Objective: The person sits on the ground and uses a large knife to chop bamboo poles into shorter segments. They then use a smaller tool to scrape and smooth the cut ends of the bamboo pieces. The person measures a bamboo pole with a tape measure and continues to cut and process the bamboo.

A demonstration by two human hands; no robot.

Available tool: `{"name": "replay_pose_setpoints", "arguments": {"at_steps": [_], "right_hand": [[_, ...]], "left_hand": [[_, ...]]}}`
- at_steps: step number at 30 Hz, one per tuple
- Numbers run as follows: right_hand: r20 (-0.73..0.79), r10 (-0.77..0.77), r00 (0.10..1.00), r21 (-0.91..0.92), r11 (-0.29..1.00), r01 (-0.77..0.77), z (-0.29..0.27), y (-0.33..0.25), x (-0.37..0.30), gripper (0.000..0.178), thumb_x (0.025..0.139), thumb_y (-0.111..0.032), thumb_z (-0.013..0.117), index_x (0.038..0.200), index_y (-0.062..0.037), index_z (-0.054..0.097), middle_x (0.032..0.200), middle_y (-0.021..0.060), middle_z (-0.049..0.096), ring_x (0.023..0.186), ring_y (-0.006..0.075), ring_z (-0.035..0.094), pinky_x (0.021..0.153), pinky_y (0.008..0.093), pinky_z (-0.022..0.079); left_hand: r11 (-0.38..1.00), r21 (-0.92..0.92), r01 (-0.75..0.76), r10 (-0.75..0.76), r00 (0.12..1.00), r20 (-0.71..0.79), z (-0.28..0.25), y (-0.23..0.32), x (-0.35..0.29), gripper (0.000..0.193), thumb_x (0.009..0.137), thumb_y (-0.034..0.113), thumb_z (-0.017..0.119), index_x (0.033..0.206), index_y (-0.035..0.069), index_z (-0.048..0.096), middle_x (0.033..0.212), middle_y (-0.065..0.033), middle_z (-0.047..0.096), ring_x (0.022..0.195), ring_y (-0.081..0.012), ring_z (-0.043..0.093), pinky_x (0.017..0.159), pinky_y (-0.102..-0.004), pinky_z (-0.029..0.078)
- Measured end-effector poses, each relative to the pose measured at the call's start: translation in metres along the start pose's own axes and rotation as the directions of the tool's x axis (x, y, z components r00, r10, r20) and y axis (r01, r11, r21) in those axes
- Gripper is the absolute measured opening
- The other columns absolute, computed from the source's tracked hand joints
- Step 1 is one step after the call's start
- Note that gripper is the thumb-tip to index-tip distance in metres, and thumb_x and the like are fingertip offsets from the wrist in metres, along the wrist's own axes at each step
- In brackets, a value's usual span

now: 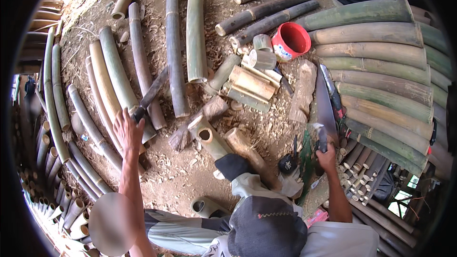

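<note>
On chip-strewn dirt, left hand [127, 131] grips machete [151, 93], right hand [326, 156] w/ flat saw [324, 101].

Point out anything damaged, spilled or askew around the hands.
Bamboo chips and shavings litter the ground between both hands. A red cup lies tipped on its side among the cut bamboo pieces. Otherwise nothing looks damaged.

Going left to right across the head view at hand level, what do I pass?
Curved green bamboo poles stacked at the left → left hand on a dark-bladed machete → short hollow bamboo section → right hand gripping a broad flat-bladed saw → stacked thick green bamboo culms at the right.
</note>
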State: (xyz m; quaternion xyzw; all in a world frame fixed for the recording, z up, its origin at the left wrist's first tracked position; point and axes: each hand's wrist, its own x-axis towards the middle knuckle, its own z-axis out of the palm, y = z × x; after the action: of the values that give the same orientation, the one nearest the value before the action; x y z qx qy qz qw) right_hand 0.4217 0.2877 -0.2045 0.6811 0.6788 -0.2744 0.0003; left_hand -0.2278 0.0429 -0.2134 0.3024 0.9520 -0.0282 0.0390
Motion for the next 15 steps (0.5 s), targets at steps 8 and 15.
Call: {"name": "replay_pose_setpoints", "arguments": {"at_steps": [8, 15], "right_hand": [[0.045, -0.31, 0.95, 0.09, 0.948, 0.305, -0.077, -0.253, 0.205, 0.032, 0.098, -0.03, 0.057, 0.104, 0.0021, 0.056, 0.068, 0.0078, 0.061, 0.051, 0.0173, 0.059, 0.05, 0.0349, 0.049], [0.315, -0.072, 0.946, -0.109, 0.988, 0.112, -0.069, -0.288, 0.281, 0.034, 0.097, -0.033, 0.056, 0.098, -0.0003, 0.066, 0.071, 0.0098, 0.063, 0.062, 0.0188, 0.064, 0.056, 0.0351, 0.051]], "left_hand": [[0.785, -0.531, -0.32, 0.432, 0.897, 0.097, 0.003, 0.085, -0.119, 0.051, 0.082, 0.026, 0.076, 0.121, 0.002, 0.055, 0.118, -0.019, 0.059, 0.109, -0.0305, 0.059, 0.093, -0.0436, 0.051], [0.545, -0.779, 0.31, 0.592, 0.516, 0.619, -0.034, 0.12, -0.183, 0.048, 0.09, 0.04, 0.069, 0.118, 0.001, 0.062, 0.114, -0.0213, 0.066, 0.095, -0.0319, 0.069, 0.086, -0.0403, 0.055]]}}
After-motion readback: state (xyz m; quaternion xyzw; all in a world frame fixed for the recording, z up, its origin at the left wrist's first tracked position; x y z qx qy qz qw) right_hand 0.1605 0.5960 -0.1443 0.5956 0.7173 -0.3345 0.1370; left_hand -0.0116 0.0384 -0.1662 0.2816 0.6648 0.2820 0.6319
